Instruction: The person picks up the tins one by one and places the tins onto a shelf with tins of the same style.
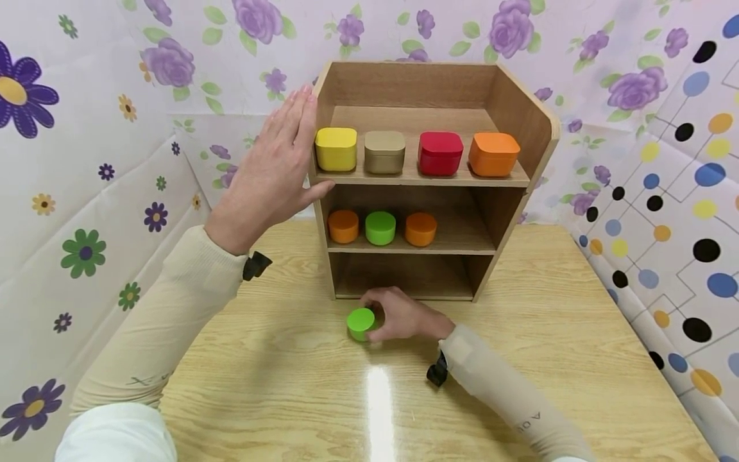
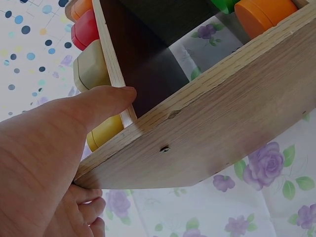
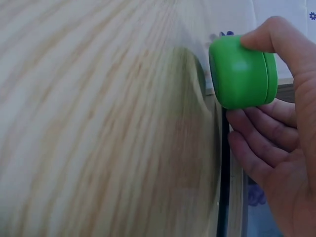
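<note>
My right hand (image 1: 398,313) pinches a small round green container (image 1: 360,324) between thumb and fingers, in front of the wooden shelf unit (image 1: 412,86). In the right wrist view the green container (image 3: 242,74) is tipped sideways to the camera, close to the tabletop; whether it touches is unclear. My left hand (image 1: 271,163) rests along the unit's left side, fingers straight and upward in the head view. Its thumb lies on the front edge, below a yellow container (image 1: 336,151). In the left wrist view, the left hand (image 2: 54,133) has its thumb and fingers on either side of the panel.
Beige (image 1: 384,154), red (image 1: 441,155) and orange (image 1: 494,156) square containers line the top shelf beside the yellow one. On the middle shelf stand round orange (image 1: 343,226), green (image 1: 380,228) and orange (image 1: 421,230) containers. Patterned sheets border the wooden table (image 1: 277,398).
</note>
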`<action>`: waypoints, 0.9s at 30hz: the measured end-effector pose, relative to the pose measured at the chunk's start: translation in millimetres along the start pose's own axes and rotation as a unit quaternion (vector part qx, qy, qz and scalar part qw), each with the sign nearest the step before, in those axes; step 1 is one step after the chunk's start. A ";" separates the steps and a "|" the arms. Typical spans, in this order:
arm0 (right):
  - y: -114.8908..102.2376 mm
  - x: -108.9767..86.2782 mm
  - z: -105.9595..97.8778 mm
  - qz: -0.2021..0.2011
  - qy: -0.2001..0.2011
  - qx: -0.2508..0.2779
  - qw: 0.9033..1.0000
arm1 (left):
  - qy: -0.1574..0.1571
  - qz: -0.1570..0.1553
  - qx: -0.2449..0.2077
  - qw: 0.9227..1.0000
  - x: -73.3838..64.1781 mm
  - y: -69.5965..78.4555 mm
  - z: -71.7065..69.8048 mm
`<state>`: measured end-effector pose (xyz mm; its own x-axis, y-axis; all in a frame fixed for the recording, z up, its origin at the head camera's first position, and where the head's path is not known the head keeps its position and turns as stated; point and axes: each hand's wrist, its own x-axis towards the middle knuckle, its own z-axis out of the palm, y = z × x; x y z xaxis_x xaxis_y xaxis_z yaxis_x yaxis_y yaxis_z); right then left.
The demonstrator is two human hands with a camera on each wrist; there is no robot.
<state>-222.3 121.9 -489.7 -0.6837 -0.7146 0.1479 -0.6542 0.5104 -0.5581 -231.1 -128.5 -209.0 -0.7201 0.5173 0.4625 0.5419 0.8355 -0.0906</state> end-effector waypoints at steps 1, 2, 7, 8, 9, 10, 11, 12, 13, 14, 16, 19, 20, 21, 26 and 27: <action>-0.3 -1.6 -1.7 -0.001 -0.003 0.000 1.000 | 0.001 0.001 0.001 1.000 -0.1 -0.1 -0.2; -0.5 -3.3 -3.4 -0.002 -0.006 0.000 1.000 | 0.001 0.001 0.000 1.000 -0.2 -0.2 -0.4; -3.8 -13.4 -12.9 0.001 -0.023 0.010 1.000 | -0.004 -0.001 0.002 1.000 0.4 -0.3 -0.8; -4.8 -15.6 -14.9 0.002 -0.025 0.012 1.000 | -0.005 -0.001 0.004 1.000 0.5 -0.4 -0.9; -5.8 -18.0 -17.0 0.002 -0.026 0.015 1.000 | -0.006 -0.002 0.005 1.000 0.6 -0.3 -1.0; -6.5 -20.3 -18.8 0.002 -0.027 0.015 1.000 | -0.006 -0.002 0.006 1.000 0.6 -0.3 -1.1; -7.2 -22.8 -20.8 0.002 -0.026 0.015 1.000 | -0.007 -0.003 0.007 1.000 0.5 -0.3 -1.2; -7.7 -25.2 -22.7 0.002 -0.025 0.014 1.000 | -0.007 -0.003 0.008 1.000 0.5 -0.3 -1.2; -8.0 -27.7 -24.4 0.002 -0.024 0.013 1.000 | -0.007 -0.003 0.009 1.000 0.4 -0.4 -1.3; -8.2 -30.3 -26.3 0.002 -0.023 0.011 1.000 | -0.006 -0.003 0.008 1.000 0.4 -0.4 -1.3; -8.1 -35.4 -29.8 0.004 -0.019 0.008 1.000 | -0.007 -0.003 0.008 1.000 0.4 -0.4 -1.3; -7.4 -43.2 -35.4 0.012 -0.009 0.008 1.000 | -0.008 -0.003 0.008 1.000 0.4 -0.6 -1.3; -7.6 -45.7 -37.8 0.014 -0.004 0.009 1.000 | -0.008 -0.004 0.008 1.000 0.4 -0.6 -1.2; -7.6 -48.2 -40.2 0.016 0.002 0.008 1.000 | -0.009 -0.004 0.008 1.000 0.4 -0.6 -1.2; -8.2 -58.7 -54.5 0.018 0.034 0.003 0.999 | -0.009 -0.004 0.007 1.000 0.1 -0.5 -1.1; -8.2 -60.3 -57.4 0.019 0.040 0.001 0.999 | -0.009 -0.004 0.008 1.000 -0.1 -0.5 -1.1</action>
<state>-194.3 188.3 -447.2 -0.7314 -0.6547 0.1911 -0.6269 0.5351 -0.5663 -230.8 -129.2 -208.1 -0.7319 0.5140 0.4473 0.5295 0.8422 -0.1014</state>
